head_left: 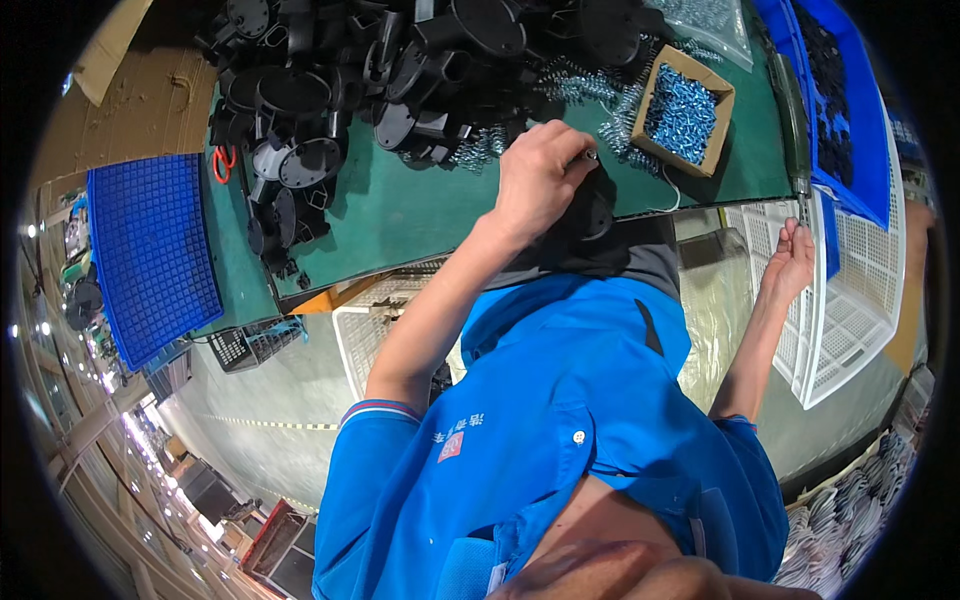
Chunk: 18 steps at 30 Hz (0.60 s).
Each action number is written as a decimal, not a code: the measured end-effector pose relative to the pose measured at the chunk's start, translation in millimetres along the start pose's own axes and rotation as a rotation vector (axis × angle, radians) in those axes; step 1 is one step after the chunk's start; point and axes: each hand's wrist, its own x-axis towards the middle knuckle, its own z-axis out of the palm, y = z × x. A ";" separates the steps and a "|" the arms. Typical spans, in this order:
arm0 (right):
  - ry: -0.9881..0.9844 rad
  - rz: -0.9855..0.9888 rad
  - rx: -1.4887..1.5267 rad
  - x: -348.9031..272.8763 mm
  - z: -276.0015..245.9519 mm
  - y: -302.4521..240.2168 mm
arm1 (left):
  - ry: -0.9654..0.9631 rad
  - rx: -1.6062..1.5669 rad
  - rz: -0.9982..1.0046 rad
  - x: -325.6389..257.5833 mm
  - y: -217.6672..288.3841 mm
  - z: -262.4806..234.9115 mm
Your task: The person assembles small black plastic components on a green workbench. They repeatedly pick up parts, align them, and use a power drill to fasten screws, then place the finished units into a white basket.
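At the near edge of the green table [370,215], my left hand [540,175] is closed round a black plastic part [592,212]. The part's round disc hangs below my fingers, and a small round metallic end shows by the thumb. Off to the right, my right hand [793,258] has its fingertips pinched together at the tip of a power screwdriver [789,115]. The screwdriver's slim bit points down at those fingers. Whatever is between them is too small to make out.
Black plastic parts [290,92] lie heaped across the back. Loose springs [480,150] and a carton of bluish screws [683,115] are nearby. A blue bin [860,190] and white crate [850,340] stand right; a blue tray [155,255] and orange-handled scissors [223,163] are left.
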 end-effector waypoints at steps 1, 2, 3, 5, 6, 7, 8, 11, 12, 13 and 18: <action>0.013 -0.018 -0.018 -2.5 5.5 -2.1 | 0.047 0.040 0.009 -3.9 1.7 1.8; 0.025 -0.037 -0.035 -4.1 11.7 -4.0 | 0.093 0.081 0.019 -6.9 3.3 1.9; 0.026 -0.047 -0.058 -8.7 18.2 -6.3 | 0.063 0.039 -0.059 -9.7 4.5 -1.4; 0.027 -0.067 -0.104 -16.5 31.7 -10.9 | 0.004 -0.046 -0.215 -12.0 7.4 -9.0; 0.033 -0.067 -0.126 -18.3 37.0 -14.0 | 0.075 -0.008 -0.145 -10.6 7.0 -11.2; 0.025 -0.075 -0.161 -19.8 40.7 -15.7 | 0.144 0.031 -0.073 -8.3 4.6 -14.8; 0.018 -0.082 -0.195 -21.1 43.8 -16.8 | 0.213 0.069 -0.002 -5.6 1.1 -19.1; -0.005 -0.094 -0.303 -23.3 49.4 -20.2 | 0.281 0.301 -0.010 8.8 -29.1 -28.6; -0.017 -0.098 -0.340 -21.8 50.9 -22.3 | 0.238 0.397 -0.033 16.4 -31.4 -29.7; -0.026 -0.076 -0.367 -20.4 50.7 -25.0 | 0.167 0.493 -0.065 21.2 -34.5 -27.6; 0.081 -0.104 -0.627 -16.7 48.8 -48.6 | 0.156 0.566 -0.092 28.4 -36.9 -21.8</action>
